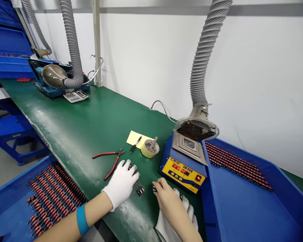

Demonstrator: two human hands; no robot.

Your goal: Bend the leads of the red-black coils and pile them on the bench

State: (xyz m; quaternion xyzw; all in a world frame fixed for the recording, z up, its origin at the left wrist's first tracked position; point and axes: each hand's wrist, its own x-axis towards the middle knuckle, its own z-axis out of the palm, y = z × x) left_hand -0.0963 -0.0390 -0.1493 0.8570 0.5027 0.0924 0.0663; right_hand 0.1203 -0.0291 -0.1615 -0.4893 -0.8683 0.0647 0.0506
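Note:
My left hand (121,183) wears a white glove and rests palm down on the green bench mat (91,121), fingers curled over a small dark part with thin wire leads (140,190) that shows at its right edge. My right hand (166,198) is bare and lies over a loose white glove (181,215), its fingertips pinched around a small dark piece (154,189) I cannot make out. Red-handled pliers (111,160) lie just left of my left hand.
A blue and yellow solder pot (184,164) with red digits stands to the right under a grey extraction hose (204,60). Blue trays of red and black parts sit at the left (47,195) and right (232,161). A tape roll (149,149), pen and yellow note lie behind.

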